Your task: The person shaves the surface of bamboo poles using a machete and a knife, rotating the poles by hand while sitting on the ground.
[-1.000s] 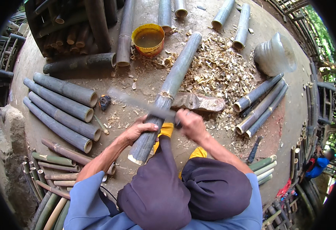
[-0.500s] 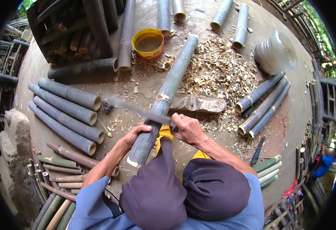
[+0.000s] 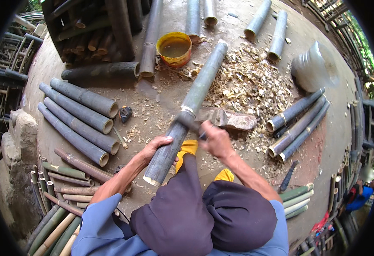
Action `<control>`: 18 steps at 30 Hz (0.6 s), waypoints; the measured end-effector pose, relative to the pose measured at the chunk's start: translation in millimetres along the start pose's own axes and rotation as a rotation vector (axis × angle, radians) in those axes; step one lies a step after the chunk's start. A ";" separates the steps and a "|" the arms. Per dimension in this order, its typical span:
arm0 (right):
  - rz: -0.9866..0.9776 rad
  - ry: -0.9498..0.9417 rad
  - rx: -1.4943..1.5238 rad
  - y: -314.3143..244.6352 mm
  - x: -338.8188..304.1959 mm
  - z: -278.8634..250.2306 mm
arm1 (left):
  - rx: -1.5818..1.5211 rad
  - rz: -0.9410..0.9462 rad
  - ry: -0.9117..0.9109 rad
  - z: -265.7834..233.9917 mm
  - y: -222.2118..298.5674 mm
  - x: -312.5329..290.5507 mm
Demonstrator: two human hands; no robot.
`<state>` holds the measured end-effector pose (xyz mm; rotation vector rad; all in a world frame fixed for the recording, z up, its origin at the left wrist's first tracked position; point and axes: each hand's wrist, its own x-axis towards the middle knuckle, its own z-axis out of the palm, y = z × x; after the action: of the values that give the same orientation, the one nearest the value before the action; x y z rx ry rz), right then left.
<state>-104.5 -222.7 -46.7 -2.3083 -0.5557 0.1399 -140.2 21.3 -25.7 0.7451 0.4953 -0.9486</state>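
Observation:
A long grey-green bamboo tube (image 3: 204, 81) slants away from me between my knees. Its near end is pale and cut, and a scraped light ring (image 3: 187, 110) circles it at a joint. Below that ring my left hand (image 3: 156, 147) wraps round the tube from its left side. My right hand (image 3: 216, 140), smeared by motion, is closed round the handle of a machete (image 3: 194, 126) just right of the tube. The blurred blade crosses the tube near the ring and points to the far left; whether it touches is unclear. A wooden block (image 3: 231, 118) lies beyond my right hand.
Wood chips (image 3: 248, 81) are heaped beyond the block. A yellow bucket (image 3: 174, 49) of murky liquid stands ahead. Bamboo tubes lie left (image 3: 78, 121) and right (image 3: 300, 123). A dark-handled tool (image 3: 288, 176) rests by my right arm, with a clear plastic container (image 3: 314, 67) farther off.
The machete blade has swung, its tip now pointing farther away from me. My right hand has shifted slightly, while my left keeps its grip on the tube. The whole view has turned a little.

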 end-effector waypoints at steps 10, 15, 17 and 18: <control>-0.226 -0.024 -0.261 -6.1 -10.5 2.3 | -0.016 -0.024 -0.028 -2.3 -6.8 -3.0; 0.093 0.057 0.000 19.2 7.1 -10.1 | 0.058 0.026 -0.022 8.0 -8.2 -3.9; -0.158 -0.040 0.009 -18.1 -13.2 10.4 | 0.000 -0.062 0.020 -11.4 -12.7 -12.1; -0.212 -0.005 -0.213 -2.7 -15.7 14.9 | 0.010 -0.065 0.018 -7.5 -12.3 -7.5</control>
<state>-123.4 -218.1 -56.6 -2.4344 -0.8485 -0.0168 -155.1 26.5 -29.9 0.7506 0.5334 -1.0064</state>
